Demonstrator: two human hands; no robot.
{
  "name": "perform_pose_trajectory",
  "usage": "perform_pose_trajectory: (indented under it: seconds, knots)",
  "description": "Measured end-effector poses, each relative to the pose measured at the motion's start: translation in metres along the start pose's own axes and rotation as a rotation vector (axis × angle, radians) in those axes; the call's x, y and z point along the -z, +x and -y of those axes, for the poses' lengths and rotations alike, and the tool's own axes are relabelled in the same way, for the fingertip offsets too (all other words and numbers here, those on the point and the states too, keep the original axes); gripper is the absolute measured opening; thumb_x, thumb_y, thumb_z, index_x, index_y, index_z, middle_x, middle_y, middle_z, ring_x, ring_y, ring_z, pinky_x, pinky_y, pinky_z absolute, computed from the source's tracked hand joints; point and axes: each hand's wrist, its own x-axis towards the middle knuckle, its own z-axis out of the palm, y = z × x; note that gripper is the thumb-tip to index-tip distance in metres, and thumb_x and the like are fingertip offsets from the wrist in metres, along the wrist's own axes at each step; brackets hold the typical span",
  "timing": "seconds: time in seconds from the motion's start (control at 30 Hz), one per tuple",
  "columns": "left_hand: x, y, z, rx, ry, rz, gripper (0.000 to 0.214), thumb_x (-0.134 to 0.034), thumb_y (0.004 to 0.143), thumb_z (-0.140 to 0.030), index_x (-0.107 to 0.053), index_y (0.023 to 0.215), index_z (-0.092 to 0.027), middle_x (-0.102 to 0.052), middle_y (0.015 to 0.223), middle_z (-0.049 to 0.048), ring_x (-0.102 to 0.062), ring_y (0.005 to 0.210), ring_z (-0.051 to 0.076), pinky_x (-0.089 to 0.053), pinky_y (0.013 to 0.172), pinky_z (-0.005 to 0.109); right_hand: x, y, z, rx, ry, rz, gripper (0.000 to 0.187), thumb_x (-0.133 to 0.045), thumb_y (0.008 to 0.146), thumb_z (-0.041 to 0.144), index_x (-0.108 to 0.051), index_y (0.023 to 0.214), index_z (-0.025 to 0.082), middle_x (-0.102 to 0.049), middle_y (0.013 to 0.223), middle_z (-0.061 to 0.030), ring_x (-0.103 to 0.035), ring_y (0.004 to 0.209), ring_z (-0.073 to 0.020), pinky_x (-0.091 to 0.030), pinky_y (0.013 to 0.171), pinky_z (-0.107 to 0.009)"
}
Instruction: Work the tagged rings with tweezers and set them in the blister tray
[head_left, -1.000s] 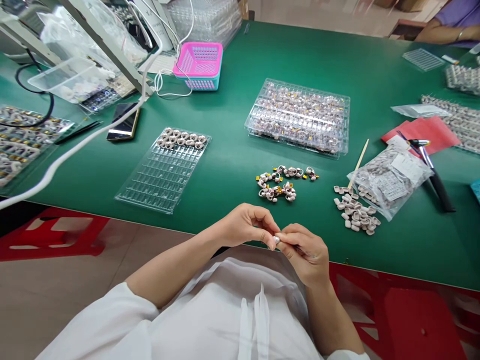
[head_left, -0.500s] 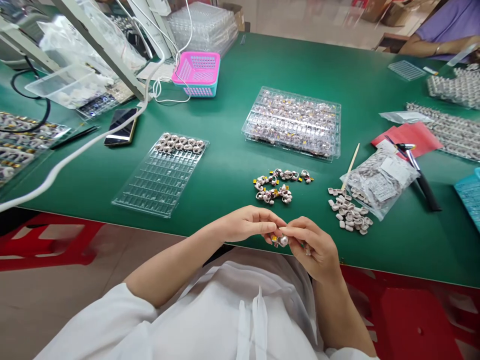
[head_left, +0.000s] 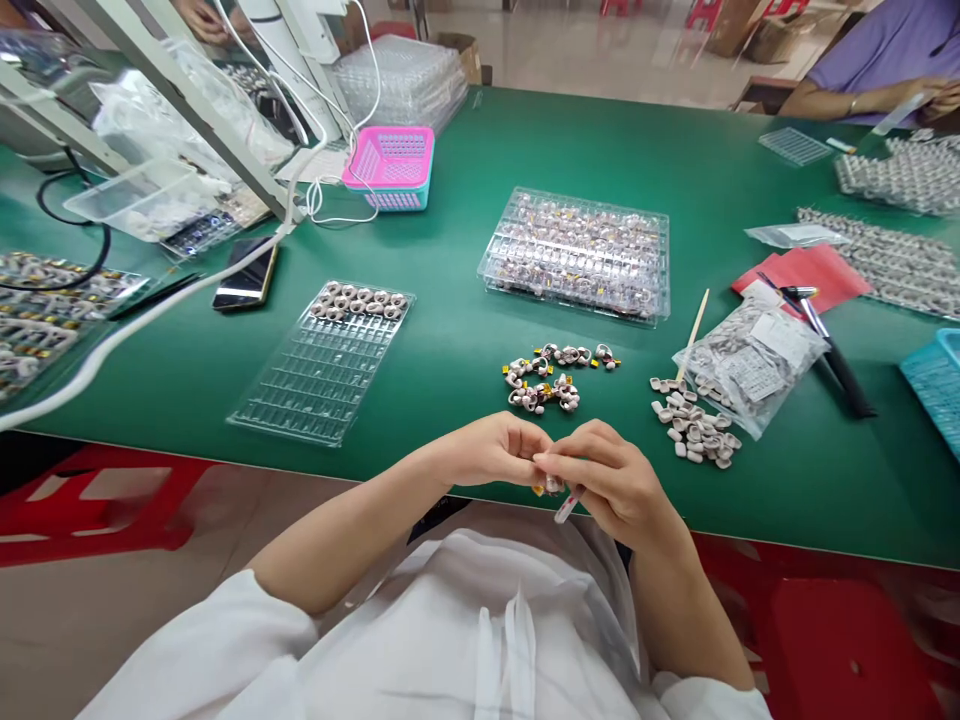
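Observation:
At the table's front edge my left hand (head_left: 499, 450) is closed, pinching a small pale part with a gold tab (head_left: 553, 486). The fingers hide most of it. My right hand (head_left: 619, 475) is closed too, its thumb and forefinger meeting the left fingertips at the part. A short thin whitish stick with red marks (head_left: 568, 505) pokes out below the right fingers. Just beyond the hands lies a loose group of pale ring-shaped parts with gold tabs (head_left: 544, 395). To the right is a heap of small pale oblong caps (head_left: 697, 430).
A partly filled clear tray (head_left: 300, 375) lies left; filled stacked trays (head_left: 577, 255) lie ahead. Rightward are a plastic bag of parts (head_left: 757, 360), a wooden stick (head_left: 694, 330) and a black-handled tool (head_left: 844, 375). A phone (head_left: 246, 275), pink basket (head_left: 390, 160) and white cable (head_left: 150, 315) are left.
The red-marked stick now shows below my right fingers. The part between my hands has turned, and its round shiny side shows less. Both hands have shifted slightly left; the whole view has moved a little.

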Motion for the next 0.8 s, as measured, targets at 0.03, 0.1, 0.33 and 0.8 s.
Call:
perform_pose_trajectory:
  seconds: [0.03, 0.1, 0.33, 0.8]
  knots:
    - [-0.001, 0.001, 0.001, -0.010, -0.032, -0.055, 0.020, -0.084, 0.069, -0.025, -0.073, 0.078, -0.011, -0.073, 0.071, 0.0036, -0.065, 0.066, 0.012, -0.051, 0.069, 0.023, 0.000, -0.002, 0.000, -0.056, 0.013, -0.044, 0.041, -0.051, 0.093, 0.005, -0.063, 0.125, 0.028, -0.070, 0.102, -0.0063, -0.060, 0.086, -0.0168, -0.054, 0.073, -0.032]
    - [-0.004, 0.003, 0.004, -0.033, -0.103, -0.182, 0.022, -0.085, 0.068, -0.025, -0.074, 0.080, -0.010, -0.073, 0.072, 0.0048, -0.065, 0.065, 0.013, -0.052, 0.069, 0.026, -0.004, -0.009, 0.001, -0.202, 0.020, -0.176, 0.036, -0.053, 0.093, 0.006, -0.064, 0.119, 0.027, -0.068, 0.100, -0.0057, -0.062, 0.083, -0.0153, -0.053, 0.068, -0.028]
    - [-0.016, 0.008, 0.013, -0.139, -0.284, -0.462, 0.025, -0.084, 0.068, -0.022, -0.072, 0.087, -0.011, -0.074, 0.081, 0.0048, -0.068, 0.069, 0.013, -0.054, 0.070, 0.026, -0.043, -0.024, 0.014, -0.437, -0.114, -0.487, 0.023, -0.072, 0.084, 0.022, -0.057, 0.100, 0.024, -0.061, 0.090, -0.0020, -0.057, 0.068, -0.0131, -0.049, 0.055, -0.025]
    - [-0.025, -0.005, 0.019, -0.399, 0.395, -0.536, 0.015, -0.066, 0.081, -0.014, -0.070, 0.096, -0.013, -0.075, 0.090, 0.0075, -0.073, 0.082, 0.017, -0.059, 0.080, 0.026, -0.039, -0.018, 0.009, -0.328, -0.208, -0.368, 0.024, -0.061, 0.088, 0.008, -0.061, 0.105, 0.023, -0.068, 0.094, -0.0052, -0.065, 0.087, -0.0179, -0.054, 0.069, -0.029]
